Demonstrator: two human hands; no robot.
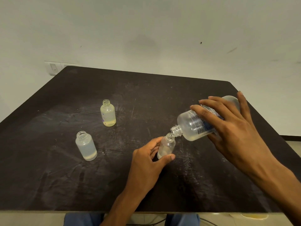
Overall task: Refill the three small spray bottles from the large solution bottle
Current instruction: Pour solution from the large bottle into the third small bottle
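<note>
Pouring: large bottle (200, 121) gripped by R hand (231, 126), long axis tilted, neck touching mouth of small bottle (166, 146) pinched upright by L hand (146, 162).

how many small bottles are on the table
3: one with yellowish liquid far left, a frosted one nearer left, one held in the left hand at centre. None seem hidden.

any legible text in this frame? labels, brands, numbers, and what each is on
Nothing can be quoted; none of the print is legible.
Large solution bottle, tilted in the right hand: label with dark blue blocks of small print, too blurred to read.
Far small bottle: faint purple marks, unreadable.
Near-left small bottle and the one held by the left hand: no print visible.
</note>
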